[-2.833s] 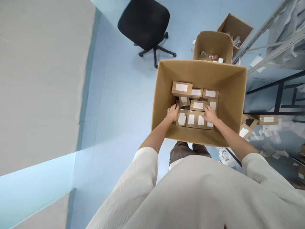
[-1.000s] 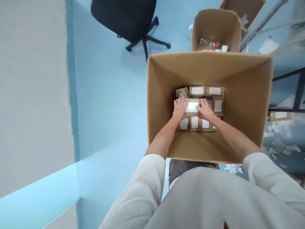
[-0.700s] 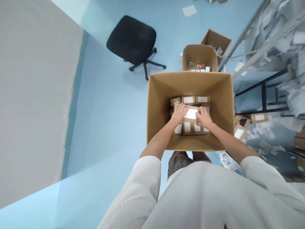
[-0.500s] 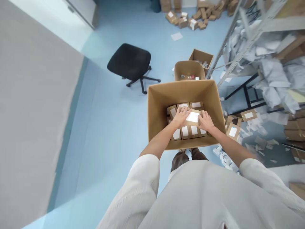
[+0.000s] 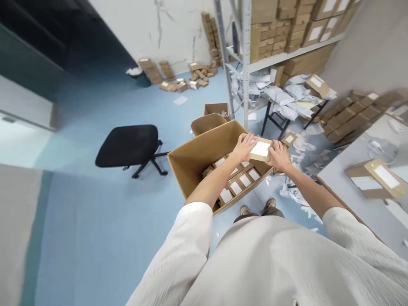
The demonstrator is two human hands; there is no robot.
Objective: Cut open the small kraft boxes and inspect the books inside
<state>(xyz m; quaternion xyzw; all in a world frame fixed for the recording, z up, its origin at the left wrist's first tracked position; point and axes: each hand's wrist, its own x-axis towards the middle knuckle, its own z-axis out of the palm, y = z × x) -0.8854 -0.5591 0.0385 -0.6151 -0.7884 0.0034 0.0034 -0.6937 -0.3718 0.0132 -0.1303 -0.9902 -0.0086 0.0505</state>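
Between my two hands is a small brown cardboard box [image 5: 260, 149] with a white label on top. My left hand [image 5: 245, 146] grips its left end, and my right hand [image 5: 279, 155] has the right end. The box is held over the right part of a large open carton [image 5: 191, 155]. Inside the carton, several labelled cardboard boxes [image 5: 236, 188] lie in rows; my left forearm hides some of them.
A black office chair [image 5: 127, 146] stands on the blue floor to the left. Two smaller open cartons [image 5: 207, 123] sit behind the large one. Metal shelving [image 5: 246, 59] rises beyond. At right, a white table [image 5: 347, 170] holds a taped carton [image 5: 376, 178]. Paper scraps litter the floor.
Both hands have lifted the small box up from inside the large carton toward its right side. My view has turned to the right, bringing the white table into sight.
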